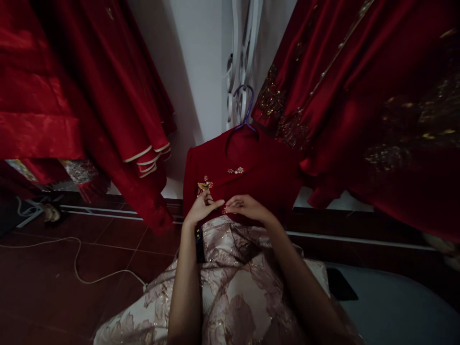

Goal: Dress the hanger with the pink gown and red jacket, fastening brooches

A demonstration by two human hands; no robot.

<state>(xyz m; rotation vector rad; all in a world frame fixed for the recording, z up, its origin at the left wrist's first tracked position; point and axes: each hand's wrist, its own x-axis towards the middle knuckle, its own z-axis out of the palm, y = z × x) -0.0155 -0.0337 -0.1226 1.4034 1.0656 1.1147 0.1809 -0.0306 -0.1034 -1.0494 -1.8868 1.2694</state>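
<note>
A dark red jacket (268, 160) with a round neckline hangs on a purple hanger (247, 117) in front of me. A row of pearl-like beads (235, 170) sits below its neckline. On its left chest is a gold fan-shaped brooch (204, 186). My left hand (203, 208) lies against the jacket just under the brooch, its thumb stretched away from the fingers. Bent fingers of my right hand (247, 207) pinch the jacket front, by a small beaded fastener (224, 211). Both hands nearly meet there. Below the jacket spreads a pale floral brocade skirt (244, 297).
Red garments (118, 86) hang on the left, and embroidered red garments (345, 105) on the right. A white cable (77, 258) curves over the dark tiled floor (53, 292). A dark flat object (341, 283) rests on a grey surface (398, 306) at the lower right.
</note>
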